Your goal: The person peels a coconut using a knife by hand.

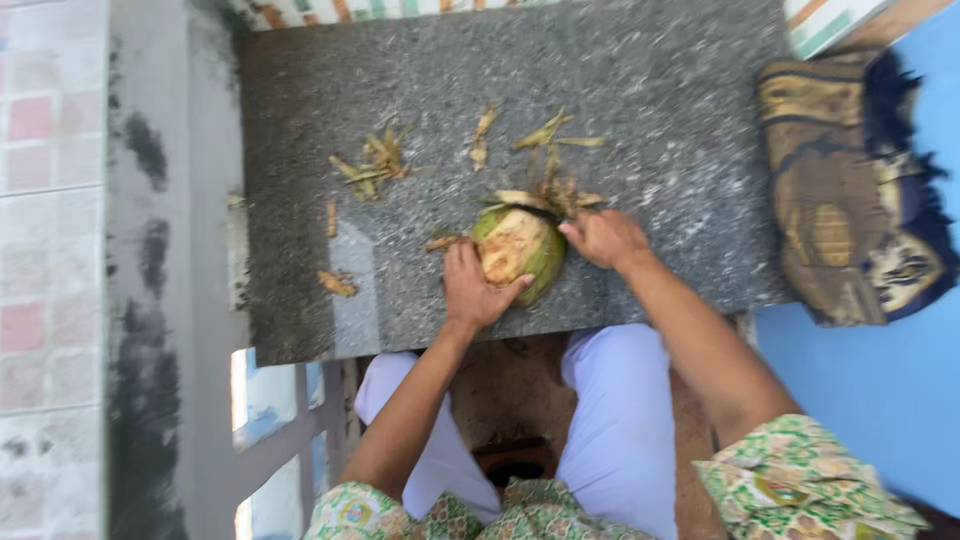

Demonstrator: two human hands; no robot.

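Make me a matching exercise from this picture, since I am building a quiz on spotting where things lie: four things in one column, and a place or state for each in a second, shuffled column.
Things:
1. green coconut
2. folded patterned rug
3. husk strips
4. left hand

Places or states:
A. scattered loose on the grey stone slab
B. lying at the slab's right edge
C. partly husked, held between both hands
D. gripping the coconut's near left side

Pairs: 1-C, 2-B, 3-A, 4-D. The right hand presses the coconut's far right side.
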